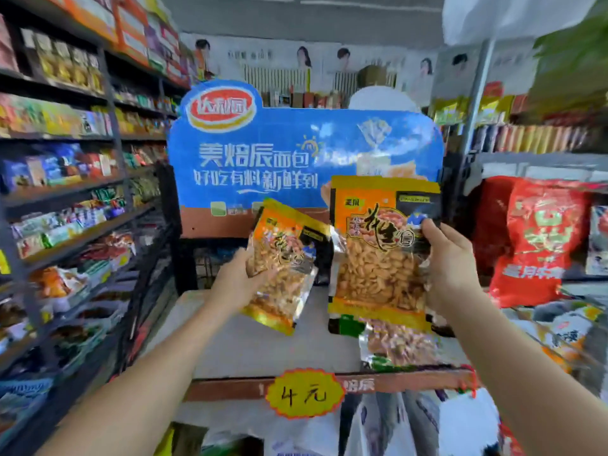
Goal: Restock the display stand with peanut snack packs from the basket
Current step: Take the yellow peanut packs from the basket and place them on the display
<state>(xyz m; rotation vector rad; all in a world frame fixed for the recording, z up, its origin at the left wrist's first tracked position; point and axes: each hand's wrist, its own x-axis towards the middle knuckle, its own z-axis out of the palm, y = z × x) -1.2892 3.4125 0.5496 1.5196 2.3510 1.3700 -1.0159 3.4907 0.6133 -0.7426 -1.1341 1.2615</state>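
Observation:
I hold one peanut snack pack in each hand above the display stand's white shelf (pixel 250 343). My left hand (pixel 235 281) grips a tilted orange and yellow pack (pixel 283 268) by its left edge. My right hand (pixel 450 268) grips an upright pack (pixel 378 258) by its right edge. Below the right pack, another peanut pack (pixel 399 347) lies on the shelf's right side. The stand's blue header board (pixel 263 153) rises behind the shelf. The basket is not in view.
A yellow price tag (pixel 304 393) hangs on the shelf's front edge. Stocked store shelves (pixel 75 199) line the left side. A large red bag (pixel 539 238) stands at the right, and white bags (pixel 411 426) sit below the shelf.

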